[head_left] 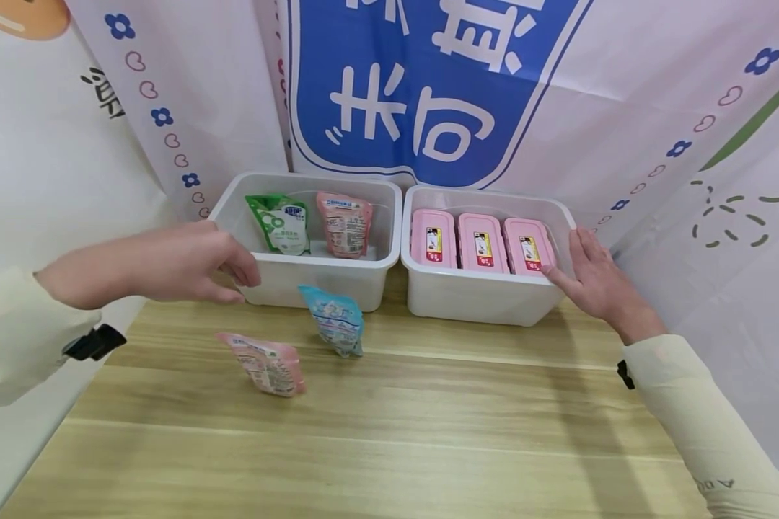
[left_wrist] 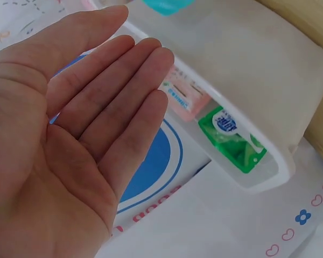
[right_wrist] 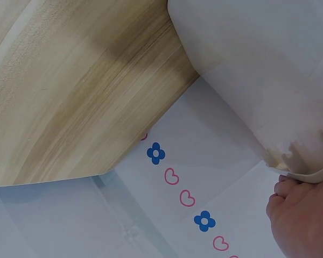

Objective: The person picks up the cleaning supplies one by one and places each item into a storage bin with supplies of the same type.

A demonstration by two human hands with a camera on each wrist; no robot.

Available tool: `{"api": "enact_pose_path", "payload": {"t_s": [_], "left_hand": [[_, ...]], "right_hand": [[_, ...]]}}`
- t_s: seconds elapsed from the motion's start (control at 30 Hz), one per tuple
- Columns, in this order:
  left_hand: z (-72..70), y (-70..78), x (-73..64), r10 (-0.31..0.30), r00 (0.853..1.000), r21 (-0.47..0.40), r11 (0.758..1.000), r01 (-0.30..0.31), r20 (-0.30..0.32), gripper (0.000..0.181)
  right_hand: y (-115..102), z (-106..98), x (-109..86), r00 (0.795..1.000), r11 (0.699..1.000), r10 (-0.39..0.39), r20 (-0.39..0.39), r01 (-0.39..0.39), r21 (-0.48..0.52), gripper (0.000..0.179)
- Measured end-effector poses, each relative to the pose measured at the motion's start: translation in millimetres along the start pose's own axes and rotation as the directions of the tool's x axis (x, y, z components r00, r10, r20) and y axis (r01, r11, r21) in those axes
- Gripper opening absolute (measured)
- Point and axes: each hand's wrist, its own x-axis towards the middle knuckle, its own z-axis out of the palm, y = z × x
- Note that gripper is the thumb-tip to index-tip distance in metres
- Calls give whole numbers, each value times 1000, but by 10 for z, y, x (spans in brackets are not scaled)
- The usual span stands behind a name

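Observation:
My left hand (head_left: 191, 263) hovers just left of the left white bin (head_left: 311, 277), fingers loosely bent; the left wrist view shows its palm (left_wrist: 81, 156) bare. Inside that bin stand a green and white pouch (head_left: 287, 227) and a pink pouch (head_left: 346, 227). On the table in front are a second pink pouch (head_left: 269, 366) and a blue pouch (head_left: 336, 321), both leaning. With its thumb over the front corner, my right hand (head_left: 597, 281) grips the rim of the right white bin (head_left: 477, 297). Three pink boxes (head_left: 483, 241) with labels stand in a row inside it.
Both bins stand side by side at the back of the wooden table (head_left: 389, 447). Behind them hangs a printed cloth (head_left: 526, 155) with a blue panel. More white sheeting (head_left: 707, 267) closes off the right side.

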Motion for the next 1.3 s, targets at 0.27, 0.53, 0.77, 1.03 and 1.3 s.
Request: {"api": "enact_pose_path", "payload": {"t_s": [0.27, 0.53, 0.77, 1.03, 1.3], "left_hand": [[160, -15, -71, 17, 1000, -11, 1000, -17, -5, 25], [328, -21, -102, 32, 999, -12, 999, -33, -13, 27], [465, 11, -79, 67, 998, 21, 998, -67, 12, 27], [597, -15, -40, 83, 995, -32, 996, -82, 49, 17], [749, -43, -36, 116, 993, 32, 993, -116, 11, 17]], "right_hand": [[-1, 1, 7, 1000, 1000, -4, -3, 4, 1, 101], [-15, 3, 0, 1000, 1000, -1, -2, 1, 4, 100], [-13, -4, -10, 1000, 1000, -7, -11, 7, 17, 101], [-28, -16, -12, 1000, 1000, 3, 7, -3, 12, 102], [-16, -6, -12, 1000, 1000, -2, 0, 2, 6, 101]]}}
